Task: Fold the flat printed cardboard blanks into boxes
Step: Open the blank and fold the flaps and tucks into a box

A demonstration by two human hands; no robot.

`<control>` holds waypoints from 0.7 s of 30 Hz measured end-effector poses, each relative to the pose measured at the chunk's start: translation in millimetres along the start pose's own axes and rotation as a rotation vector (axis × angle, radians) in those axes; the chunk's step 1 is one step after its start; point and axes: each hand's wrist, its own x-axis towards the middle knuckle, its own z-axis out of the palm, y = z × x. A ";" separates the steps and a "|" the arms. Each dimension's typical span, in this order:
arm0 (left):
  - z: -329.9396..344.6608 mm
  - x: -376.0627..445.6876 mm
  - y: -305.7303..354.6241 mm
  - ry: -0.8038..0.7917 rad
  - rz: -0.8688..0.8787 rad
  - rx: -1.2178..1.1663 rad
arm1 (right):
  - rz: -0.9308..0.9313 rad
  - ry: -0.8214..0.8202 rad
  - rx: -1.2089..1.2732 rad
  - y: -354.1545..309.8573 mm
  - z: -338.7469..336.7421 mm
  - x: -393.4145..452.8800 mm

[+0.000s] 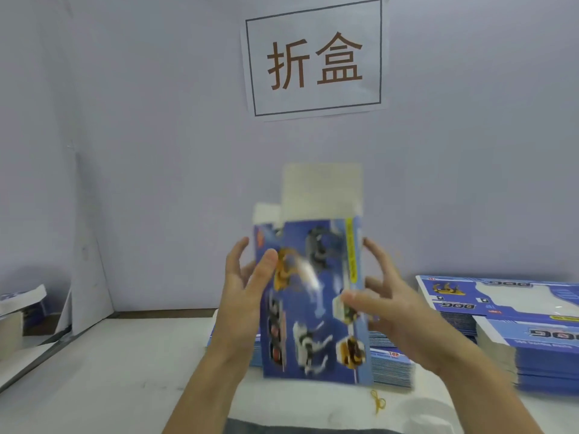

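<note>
A blue printed cardboard blank (313, 296) with robot-dog pictures stands upright in the air in front of me, its plain white top flaps (322, 189) sticking up. My left hand (247, 286) grips its left edge, thumb on the printed front and fingers behind. My right hand (379, 305) holds the right edge, thumb pressed on the front near a small picture, fingers spread behind. The blank is motion-blurred. Its lower edge hangs just above a low stack of flat blanks (388, 364) on the table.
Two taller stacks of flat blue blanks (532, 333) sit at the right. A yellow rubber band (377, 400) lies on the white table (109, 371). A paper sign (313, 57) hangs on the wall. More blanks (22, 299) lie at the far left.
</note>
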 end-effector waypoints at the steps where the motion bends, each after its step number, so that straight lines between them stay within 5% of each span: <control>1: 0.6 -1.3 2.0 -0.016 0.024 -0.054 | 0.012 -0.065 -0.034 2.1 2.5 0.2; 3: 4.0 -5.8 4.9 -0.012 0.058 -0.048 | -0.004 -0.082 -0.040 4.5 12.8 2.6; 9: 18.3 -13.4 0.6 -0.020 0.117 0.076 | -0.296 0.240 -0.066 14.5 32.6 13.3; 21: 21.8 -13.7 -1.7 -0.061 0.187 0.075 | -0.356 0.140 0.051 14.8 33.7 13.2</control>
